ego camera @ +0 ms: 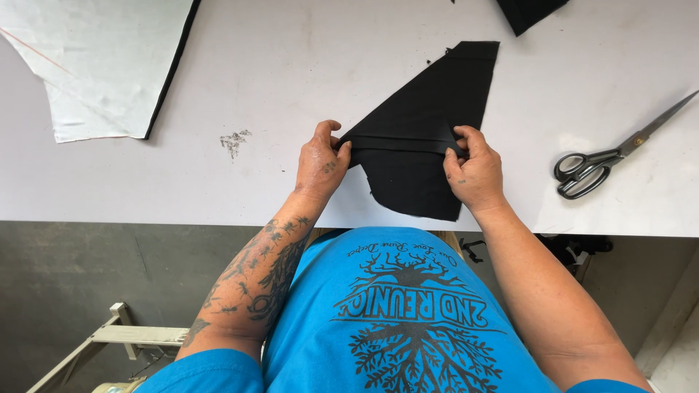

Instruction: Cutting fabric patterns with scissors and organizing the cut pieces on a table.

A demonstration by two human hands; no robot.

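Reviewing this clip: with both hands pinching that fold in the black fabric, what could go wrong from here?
The left hand and right hand pinch only the ends of the fold in the black fabric piece, so its middle might slip or crease unevenly. The scissors lie open-handled beside the right forearm; a sideways reach could knock them.

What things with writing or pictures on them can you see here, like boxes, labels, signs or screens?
No boxes, labels, signs or screens show.
Shirt print: on the blue shirt at the bottom, a dark tree picture with letters across it.
Black cloth: plain, on the white table, pinched by the left hand and right hand.
Scissors: right side of the table, black handles, no label seen.
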